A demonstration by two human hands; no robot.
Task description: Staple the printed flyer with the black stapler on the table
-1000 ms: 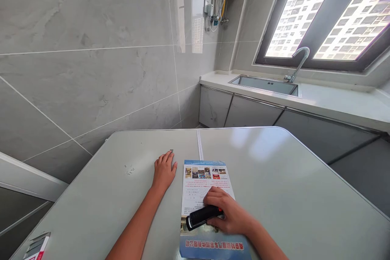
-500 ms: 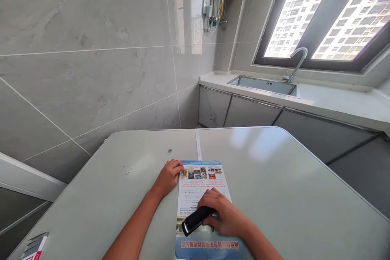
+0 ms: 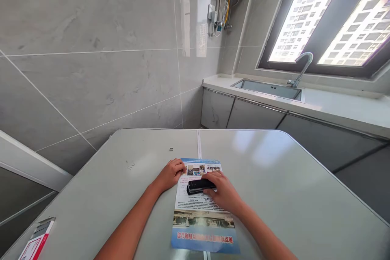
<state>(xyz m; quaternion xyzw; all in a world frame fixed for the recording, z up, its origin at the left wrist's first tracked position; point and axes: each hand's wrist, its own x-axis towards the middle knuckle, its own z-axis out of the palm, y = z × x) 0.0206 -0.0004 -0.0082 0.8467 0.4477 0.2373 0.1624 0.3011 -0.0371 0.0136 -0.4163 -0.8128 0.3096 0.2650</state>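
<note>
A printed flyer [image 3: 205, 221] with blue bands, small photos and rows of text lies flat on the table across its centre seam. My left hand [image 3: 171, 174] is at the flyer's upper left edge, its curled fingers holding that edge down. Over the upper part of the sheet, my right hand [image 3: 222, 189] grips a black stapler [image 3: 196, 186] from the right, with its front end pointing left. The palm hides the stapler's rear end. Beyond the flyer, two short staple strips [image 3: 171, 149] rest on the table.
The pale table [image 3: 289, 195] fills the foreground. A white and red box [image 3: 37, 239] sits at its lower left corner. Faint dark marks [image 3: 130, 165] show on the left half. Behind stand a counter with a sink [image 3: 268, 89] and faucet [image 3: 301, 69], beside a tiled wall.
My right hand has carried the stapler away from me, up the flyer, and turned it to lie nearly level. The flyer's near end shows more now. My left hand stays at the edge.
</note>
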